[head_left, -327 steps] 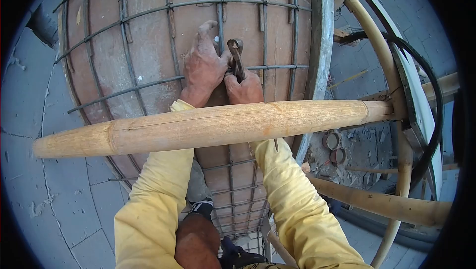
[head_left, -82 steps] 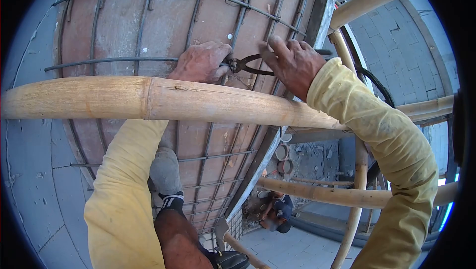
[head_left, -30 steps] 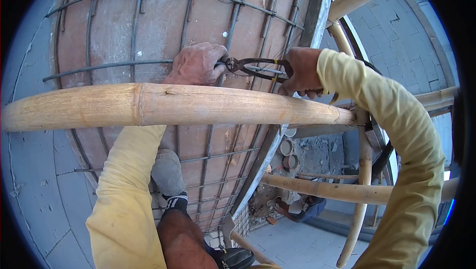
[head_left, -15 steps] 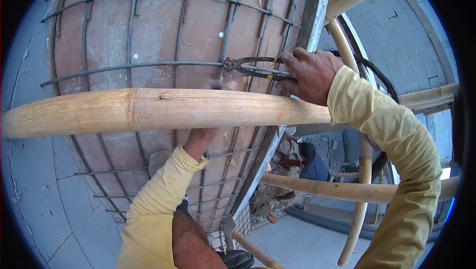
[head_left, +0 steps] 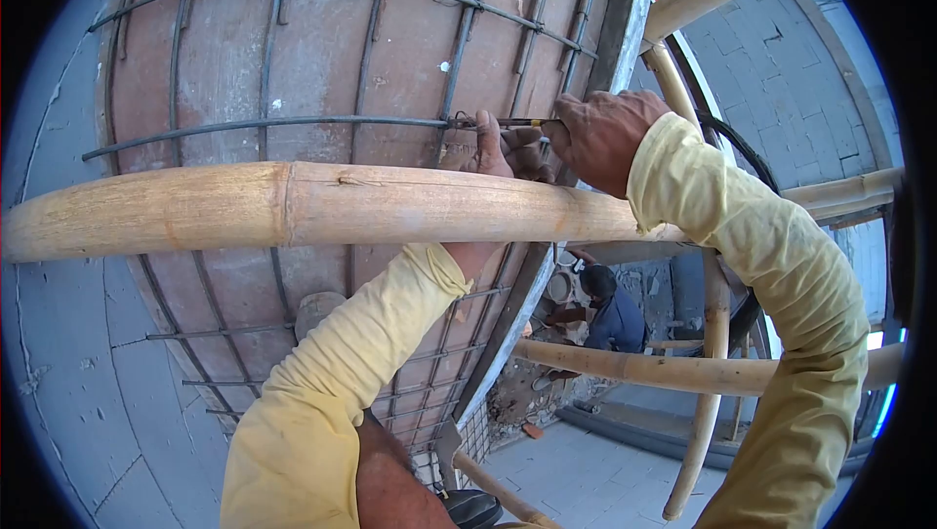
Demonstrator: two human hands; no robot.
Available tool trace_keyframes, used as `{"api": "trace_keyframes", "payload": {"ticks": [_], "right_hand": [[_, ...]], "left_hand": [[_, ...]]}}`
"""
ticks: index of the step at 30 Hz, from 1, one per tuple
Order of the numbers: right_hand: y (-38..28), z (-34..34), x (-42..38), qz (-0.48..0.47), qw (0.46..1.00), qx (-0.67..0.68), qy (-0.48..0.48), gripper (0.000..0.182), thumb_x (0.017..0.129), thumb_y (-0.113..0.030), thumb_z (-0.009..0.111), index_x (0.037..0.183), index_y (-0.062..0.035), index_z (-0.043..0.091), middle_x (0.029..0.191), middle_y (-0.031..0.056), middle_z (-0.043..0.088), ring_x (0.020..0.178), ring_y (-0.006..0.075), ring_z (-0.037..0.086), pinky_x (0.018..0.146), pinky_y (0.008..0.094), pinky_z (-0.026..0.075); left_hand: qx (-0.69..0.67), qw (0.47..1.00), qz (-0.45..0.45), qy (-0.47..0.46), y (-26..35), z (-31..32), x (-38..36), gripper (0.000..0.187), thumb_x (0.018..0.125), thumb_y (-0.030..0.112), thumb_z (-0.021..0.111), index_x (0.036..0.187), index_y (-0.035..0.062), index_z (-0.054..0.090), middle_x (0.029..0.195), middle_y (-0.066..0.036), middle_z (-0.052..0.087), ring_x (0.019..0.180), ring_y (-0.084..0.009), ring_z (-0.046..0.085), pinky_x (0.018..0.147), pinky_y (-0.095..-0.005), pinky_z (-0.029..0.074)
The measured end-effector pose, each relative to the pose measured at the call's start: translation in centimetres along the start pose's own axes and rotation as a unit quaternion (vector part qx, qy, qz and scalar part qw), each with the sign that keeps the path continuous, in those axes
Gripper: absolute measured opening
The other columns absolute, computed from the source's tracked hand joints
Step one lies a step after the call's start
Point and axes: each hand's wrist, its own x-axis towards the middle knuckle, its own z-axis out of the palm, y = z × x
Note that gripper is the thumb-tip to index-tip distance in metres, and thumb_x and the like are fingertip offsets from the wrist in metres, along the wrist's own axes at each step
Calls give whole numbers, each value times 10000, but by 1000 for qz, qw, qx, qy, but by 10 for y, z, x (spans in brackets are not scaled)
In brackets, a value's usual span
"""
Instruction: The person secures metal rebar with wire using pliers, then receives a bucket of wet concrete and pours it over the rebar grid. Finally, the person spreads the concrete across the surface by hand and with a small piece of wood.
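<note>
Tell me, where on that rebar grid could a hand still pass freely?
Open squares of the rebar grid lie upper left, above the bamboo pole. It is crowded at the crossing where the right hand grips the pincers and the left hand presses beside them.

No readable writing in view.
No text, label, brand, number or sign could be read anywhere: the rusty steel rebar grid against the reddish-brown formwork panel, the pale round bamboo scaffold pole, the grey block wall and the faded yellow long sleeves all showed bare surfaces.
</note>
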Motion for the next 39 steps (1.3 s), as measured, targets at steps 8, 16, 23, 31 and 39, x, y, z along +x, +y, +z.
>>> {"api": "trace_keyframes", "payload": {"ticks": [8, 16, 23, 31, 39], "right_hand": [[0, -16, 17, 104, 920, 281, -251, 264, 820, -244, 771, 883, 0, 691, 698, 103, 659, 566, 219, 643, 523, 376, 540], [18, -12, 17, 135, 896, 341, -251, 487, 777, -310, 797, 1106, -5, 607, 646, 77, 608, 521, 202, 613, 490, 313, 523], [30, 26, 0, -86, 972, -68, 208, 555, 940, -527, 529, 1085, -5, 653, 836, 146, 709, 780, 300, 708, 739, 449, 575], [53, 16, 23, 83, 853, 428, -286, 752, 946, -679, 368, 979, -5, 699, 660, 90, 641, 573, 180, 645, 523, 335, 559], [48, 20, 46, 46, 914, 305, -265, 617, 921, -602, 509, 999, -19, 695, 754, 95, 696, 551, 174, 652, 507, 324, 539]], "left_hand": [[122, 989, -5, 84, 1, -33, -84, 215, 982, 291, 526, 849, 123, 508, 654, 35, 409, 564, -93, 393, 527, -271, 329], [321, 943, 56, -62, -23, -33, -59, 195, 996, 294, 524, 969, 102, 547, 811, -11, 567, 738, -116, 541, 683, -293, 457], [482, 836, 235, -114, -53, -49, -16, 655, 1046, 390, 389, 1541, 44, 137, 1539, -170, 266, 1412, -255, 272, 1174, -385, 174], [203, 971, 65, -109, -12, 2, -18, 588, 966, 590, 457, 1292, 102, 489, 1117, -87, 595, 1028, -161, 581, 931, -367, 486], [32, 998, -55, -25, 10, 41, -1, 719, 881, 696, 504, 1290, 107, 447, 1032, -115, 595, 914, -194, 627, 770, -363, 568]]}}
